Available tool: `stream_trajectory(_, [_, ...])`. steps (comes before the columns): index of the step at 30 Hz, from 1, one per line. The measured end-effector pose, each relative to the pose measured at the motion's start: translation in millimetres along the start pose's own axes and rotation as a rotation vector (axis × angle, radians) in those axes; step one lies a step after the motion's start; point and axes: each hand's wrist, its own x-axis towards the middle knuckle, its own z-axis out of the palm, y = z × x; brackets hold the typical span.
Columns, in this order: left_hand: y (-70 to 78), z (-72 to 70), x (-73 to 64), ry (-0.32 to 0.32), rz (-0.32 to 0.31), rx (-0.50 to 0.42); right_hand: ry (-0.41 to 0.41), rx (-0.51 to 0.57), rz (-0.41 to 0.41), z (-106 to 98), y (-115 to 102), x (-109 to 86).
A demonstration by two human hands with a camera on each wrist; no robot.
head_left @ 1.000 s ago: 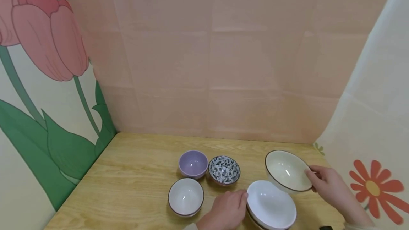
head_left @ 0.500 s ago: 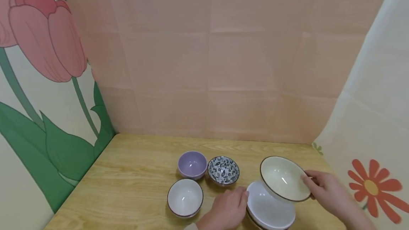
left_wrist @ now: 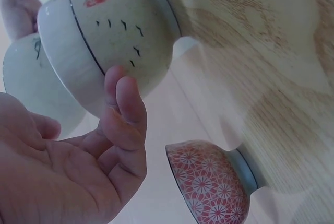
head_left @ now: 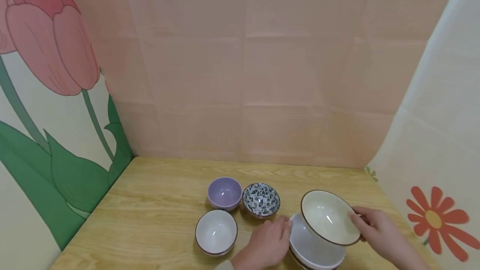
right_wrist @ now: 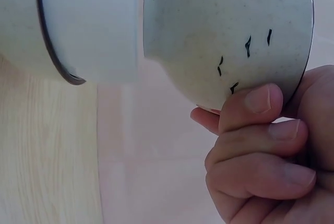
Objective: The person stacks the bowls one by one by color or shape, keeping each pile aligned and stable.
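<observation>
My right hand [head_left: 378, 230] pinches the rim of a cream bowl [head_left: 326, 220] with a dark edge and holds it tilted just above a stack. In the right wrist view its fingers curl against the bowl's outer wall, which has small black marks. The stack shows a plain white bowl [head_left: 309, 249] nested in a larger dark-rimmed bowl [left_wrist: 130, 31]. My left hand [head_left: 264, 243] is at the stack's left side. Its fingertips touch the lower bowl's outer wall in the left wrist view, and its thumb stays off the stack. The cream bowl partly covers the white one.
Left of the stack stand a purple bowl [head_left: 224, 193], a black-and-white floral bowl [head_left: 261, 200] and a white bowl with a brown rim [head_left: 216, 233]. The floral bowl's red patterned outside shows in the left wrist view. A wooden table [head_left: 157, 203] meets pink cloth behind.
The cream bowl in my right hand has moved left and toward me, from behind and right of the stack to over it. The left hand stays at the stack's side.
</observation>
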Motion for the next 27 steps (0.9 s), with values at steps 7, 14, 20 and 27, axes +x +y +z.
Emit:
stream_trajectory(7, [0.8, -2.6, -0.1, 0.013, -0.022, -0.071, 0.006, -0.003, -0.009, 5.2, -0.7, -3.1])
stream_trajectory(14, [4.7, -4.6, -3.9, 0.051, -0.039, -0.244, -0.046, 0.020, -0.080, 8.8, 2.9, -3.9])
stream_trajectory(20, [6.6, -4.5, -4.0, 0.074, 0.024, -0.250, -0.093, 0.005, -0.089, 11.7, 3.8, -5.8])
stream_trajectory(27, [3.6, -3.3, -2.2, 0.078, 0.134, -0.233, -0.180, 0.038, 0.058, 12.1, -0.7, -5.4])
